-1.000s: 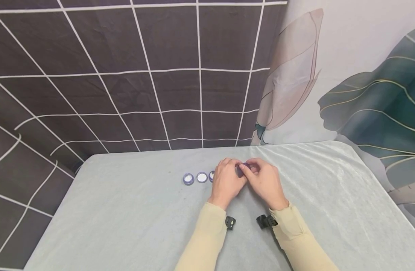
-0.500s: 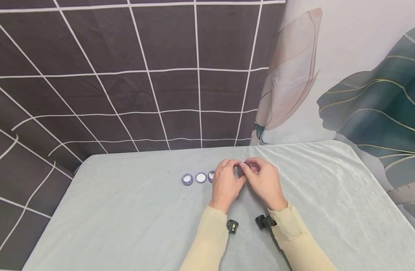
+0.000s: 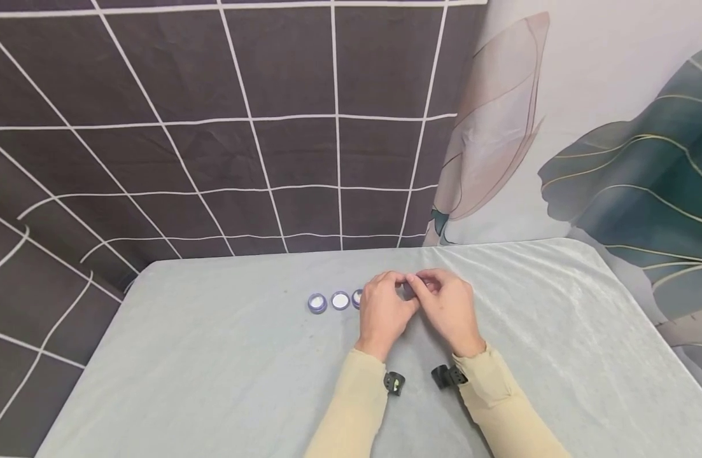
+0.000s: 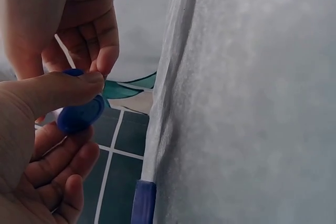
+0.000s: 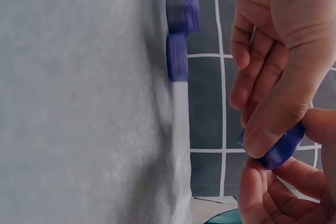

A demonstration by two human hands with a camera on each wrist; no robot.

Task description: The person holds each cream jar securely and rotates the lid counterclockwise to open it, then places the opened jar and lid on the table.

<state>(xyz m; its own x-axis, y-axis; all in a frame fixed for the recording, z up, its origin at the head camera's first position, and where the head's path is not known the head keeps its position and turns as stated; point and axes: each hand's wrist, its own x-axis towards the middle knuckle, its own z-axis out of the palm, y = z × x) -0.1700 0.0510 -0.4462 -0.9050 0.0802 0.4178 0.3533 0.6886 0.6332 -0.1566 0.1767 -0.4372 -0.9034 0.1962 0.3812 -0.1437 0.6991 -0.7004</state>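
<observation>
Both hands meet above the pale grey cloth-covered table (image 3: pixel 224 369), past its middle. My left hand (image 3: pixel 394 285) and right hand (image 3: pixel 426 286) both pinch one small round blue lid (image 4: pixel 80 116) between thumbs and fingertips. In the head view the fingers almost hide it. The right wrist view shows the same blue lid (image 5: pixel 281 149) edge-on, under the right thumb. Just left of the hands, three small round blue-rimmed pots (image 3: pixel 317 303) with white middles lie in a row on the cloth; the left hand partly covers the nearest one.
A dark cloth with white grid lines (image 3: pixel 224 127) hangs behind the table, and a leaf-print wall (image 3: pixel 614 159) stands at the right. Black wrist camera mounts (image 3: pixel 449 375) sit at both cream sleeves. The table's left edge runs diagonally toward me.
The hands have stayed together at the same spot. The fingers have closed in a little, so the lid shows less in the head view.
</observation>
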